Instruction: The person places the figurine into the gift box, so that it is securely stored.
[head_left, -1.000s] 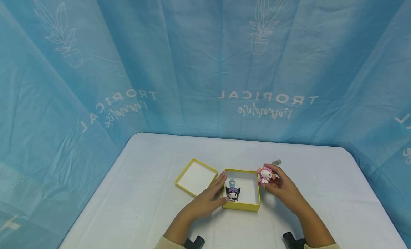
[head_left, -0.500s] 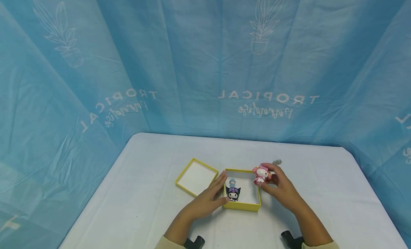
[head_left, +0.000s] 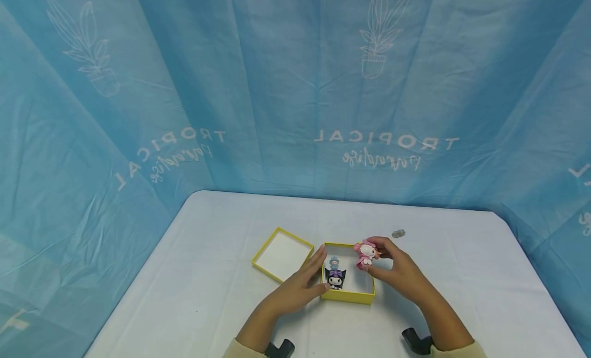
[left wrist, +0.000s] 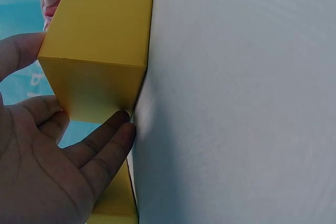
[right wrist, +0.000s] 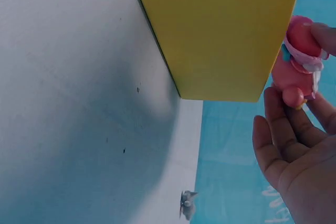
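Note:
A shallow yellow box [head_left: 348, 297] with a white inside stands on the table. Its left wall meets my left hand [head_left: 295, 292], whose fingers lie extended along it with the thumb at the near corner. In the left wrist view, fingertips [left wrist: 126, 129] touch the box's lower edge. Inside, along the left, are a black-eared figurine [head_left: 335, 279] and a small blue figure [head_left: 334, 263] just behind it. My right hand [head_left: 400, 268] pinches a pink figurine [head_left: 368, 252] between thumb and fingers, over the box's right part. The right wrist view shows the figurine's pink back [right wrist: 294, 74] beside the box rim.
Left of the box lies a matching yellow-rimmed lid [head_left: 282, 254], white side up. A small grey object [head_left: 398, 234] lies behind the right hand. The white-covered table [head_left: 221, 245] ends at a blue printed curtain [head_left: 277, 101].
My right hand has carried the pink figurine leftward, from beside the box's right wall to over its inside. The small grey object now shows fully. My left hand and the box stay put.

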Available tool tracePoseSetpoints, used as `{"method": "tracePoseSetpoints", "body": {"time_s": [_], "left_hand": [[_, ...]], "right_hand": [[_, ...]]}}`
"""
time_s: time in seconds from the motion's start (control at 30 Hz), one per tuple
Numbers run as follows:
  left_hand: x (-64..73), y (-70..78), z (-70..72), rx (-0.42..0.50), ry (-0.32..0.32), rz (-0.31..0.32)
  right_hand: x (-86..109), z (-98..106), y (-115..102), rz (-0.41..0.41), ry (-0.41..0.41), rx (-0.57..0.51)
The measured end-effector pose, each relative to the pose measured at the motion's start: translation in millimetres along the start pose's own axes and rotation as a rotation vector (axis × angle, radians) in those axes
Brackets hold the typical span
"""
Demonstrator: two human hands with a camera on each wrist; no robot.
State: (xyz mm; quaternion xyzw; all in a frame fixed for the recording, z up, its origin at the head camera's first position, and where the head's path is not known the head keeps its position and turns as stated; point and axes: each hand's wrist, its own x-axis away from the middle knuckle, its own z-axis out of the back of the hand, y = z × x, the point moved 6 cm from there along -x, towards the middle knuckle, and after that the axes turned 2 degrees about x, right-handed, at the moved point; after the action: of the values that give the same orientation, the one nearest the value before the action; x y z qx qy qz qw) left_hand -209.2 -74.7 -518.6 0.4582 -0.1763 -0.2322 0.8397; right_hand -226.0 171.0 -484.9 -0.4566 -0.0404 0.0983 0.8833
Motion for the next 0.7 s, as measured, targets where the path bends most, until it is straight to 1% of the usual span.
{"method": "tracePoseSetpoints", "body": {"time_s": [0.13, 0.27, 0.33, 0.4, 0.57, 0.63, 0.7], "left_hand": [[0.7, 0.7, 0.2, -0.005, 0.003, 0.003], [0.7, 1.2, 0.7, 0.0, 0.003, -0.001], [0.6, 1.1, 0.9, 0.0, 0.004, -0.003], [0.5, 0.9, 1.0, 0.0, 0.003, -0.005], [0.2, 0.1, 1.5, 0.0, 0.001, -0.005], [0.1, -0.2, 1.4, -0.001, -0.001, -0.004], [-0.1, -0.2, 1.5, -0.001, -0.003, -0.003]], "right_hand": [[-1.5, -2, -2, 0.032, 0.003, 0.048], [-4.1, -5, -5, 0.077, 0.011, 0.072], [-5.5, -6, -6, 0.086, 0.012, 0.078], [-6.5, -7, -6, 0.08, 0.009, 0.084], [-7.9, -11, -4, 0.023, -0.021, 0.114], [-8.2, -13, -5, 0.019, -0.033, 0.136], [-8.5, -14, -7, 0.041, -0.032, 0.163]]}}
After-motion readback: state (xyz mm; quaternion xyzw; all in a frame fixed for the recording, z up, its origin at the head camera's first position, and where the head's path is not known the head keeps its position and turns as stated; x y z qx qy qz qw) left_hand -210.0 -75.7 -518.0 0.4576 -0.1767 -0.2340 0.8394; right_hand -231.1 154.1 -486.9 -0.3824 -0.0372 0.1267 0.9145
